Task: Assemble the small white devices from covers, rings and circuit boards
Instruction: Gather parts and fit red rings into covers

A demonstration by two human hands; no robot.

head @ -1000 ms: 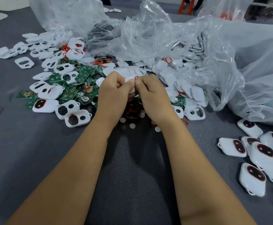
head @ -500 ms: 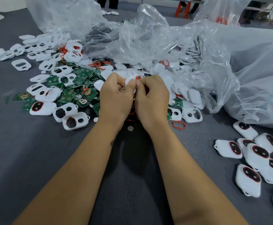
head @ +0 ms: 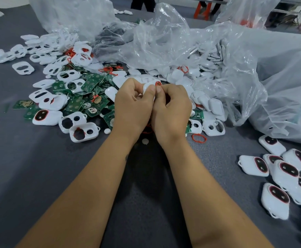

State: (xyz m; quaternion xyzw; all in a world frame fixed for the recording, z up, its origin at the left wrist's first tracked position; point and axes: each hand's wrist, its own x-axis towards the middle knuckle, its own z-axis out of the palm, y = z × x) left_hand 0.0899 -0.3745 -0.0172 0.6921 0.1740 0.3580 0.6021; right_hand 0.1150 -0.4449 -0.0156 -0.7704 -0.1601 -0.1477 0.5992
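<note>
My left hand [head: 131, 106] and my right hand [head: 173, 108] meet above the parts pile and together grip one small white cover [head: 147, 87] with a red ring [head: 158, 83] at its top edge. Both thumbs press side by side on the cover; my fingers hide most of it. A heap of white covers [head: 74, 120] with cut-outs, green circuit boards [head: 74, 104] and loose red rings [head: 198, 137] lies left of and behind my hands. Several assembled white devices [head: 253, 165] with dark red-rimmed windows lie at the right.
Large crumpled clear plastic bags [head: 164, 38] with more white parts fill the back and right of the grey table [head: 29, 167]. A small white disc [head: 145, 141] lies under my wrists. A person's legs and an orange stool stand beyond the table.
My hands have stayed together on the same cover, with only small shifts of the fingers. The camera has tilted slightly, so the scene sits a little lower and to the left.
</note>
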